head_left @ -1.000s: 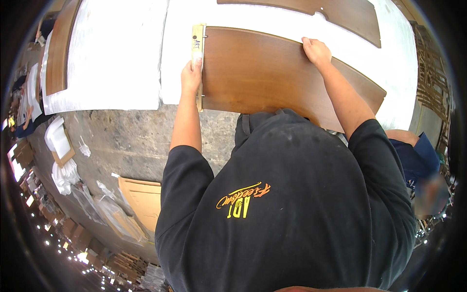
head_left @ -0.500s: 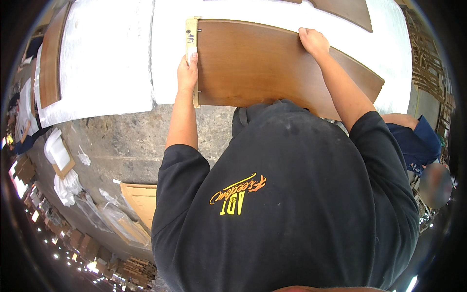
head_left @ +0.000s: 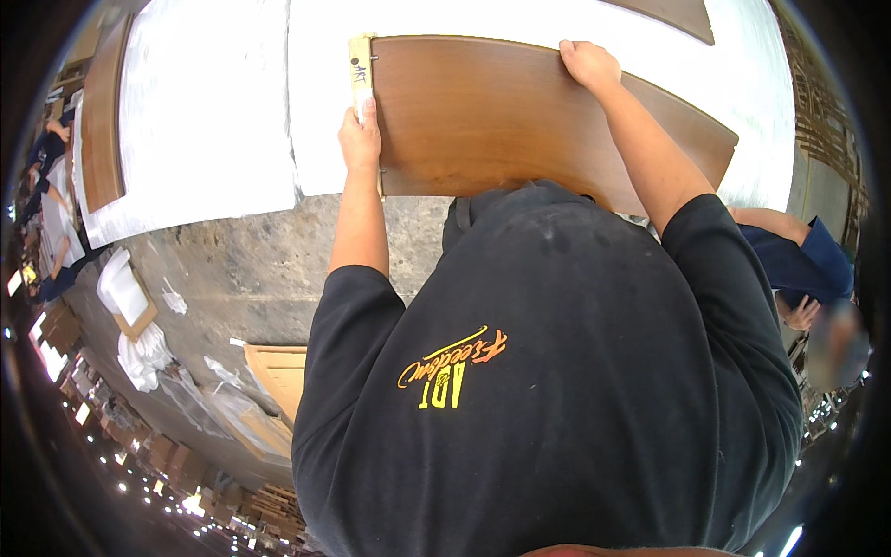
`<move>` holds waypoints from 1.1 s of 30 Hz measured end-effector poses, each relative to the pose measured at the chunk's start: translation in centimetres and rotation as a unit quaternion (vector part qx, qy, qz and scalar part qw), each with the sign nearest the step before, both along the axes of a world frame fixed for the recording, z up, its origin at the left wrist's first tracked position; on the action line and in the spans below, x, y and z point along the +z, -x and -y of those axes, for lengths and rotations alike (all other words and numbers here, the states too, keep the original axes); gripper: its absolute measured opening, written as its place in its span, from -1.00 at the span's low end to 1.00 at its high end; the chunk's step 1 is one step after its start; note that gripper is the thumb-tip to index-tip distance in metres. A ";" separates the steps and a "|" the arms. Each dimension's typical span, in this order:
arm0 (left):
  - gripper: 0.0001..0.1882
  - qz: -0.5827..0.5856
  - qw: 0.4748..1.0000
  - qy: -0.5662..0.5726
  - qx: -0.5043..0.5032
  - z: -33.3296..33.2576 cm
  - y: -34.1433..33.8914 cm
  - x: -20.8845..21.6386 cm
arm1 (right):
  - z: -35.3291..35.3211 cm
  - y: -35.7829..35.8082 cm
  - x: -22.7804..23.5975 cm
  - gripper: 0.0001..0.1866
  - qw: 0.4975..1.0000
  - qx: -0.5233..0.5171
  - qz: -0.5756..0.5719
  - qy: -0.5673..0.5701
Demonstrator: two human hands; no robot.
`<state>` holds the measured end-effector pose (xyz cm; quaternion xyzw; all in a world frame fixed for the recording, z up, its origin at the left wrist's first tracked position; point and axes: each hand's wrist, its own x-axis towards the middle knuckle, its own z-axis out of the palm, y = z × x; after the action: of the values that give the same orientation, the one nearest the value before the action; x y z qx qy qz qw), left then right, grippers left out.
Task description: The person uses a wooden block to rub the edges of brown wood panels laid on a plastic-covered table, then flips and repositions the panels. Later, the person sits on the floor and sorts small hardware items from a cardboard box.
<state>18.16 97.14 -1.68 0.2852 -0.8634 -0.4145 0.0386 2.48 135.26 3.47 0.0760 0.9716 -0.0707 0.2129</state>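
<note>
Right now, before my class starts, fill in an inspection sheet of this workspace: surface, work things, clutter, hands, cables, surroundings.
Surface: white-covered work surface, with a long brown wooden panel at its left end.
Work things: large brown wooden board with a curved far edge; narrow pale wooden strip along its left end.
Clutter: crumpled white wrapping and flat tan sheet, apparently cardboard, on the grey concrete floor.
Hands: left hand grips the strip; right hand grips the board's far edge.
Cables: nothing seen.
Surroundings: another person's navy-blue sleeve at right.
</note>
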 end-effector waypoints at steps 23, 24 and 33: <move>-0.47 -0.079 0.906 -0.415 -0.029 -13.7 0.6 8.6 | -1.1 -13.2 1.1 -0.62 0.841 0.031 0.040 0.538; -0.47 -0.062 0.902 -0.422 -0.072 -17.7 1.5 8.9 | -1.4 -13.5 1.7 -0.58 0.829 0.046 0.026 0.557; -0.27 0.084 0.733 -0.001 -0.675 -32.3 6.3 6.3 | -20.4 -21.7 2.9 -0.37 0.836 -0.424 -0.209 0.279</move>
<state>11.90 129.48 4.58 -0.3386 -0.8283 -0.3070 -0.3241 24.18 155.65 6.37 0.4009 0.8047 -0.4366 -0.0338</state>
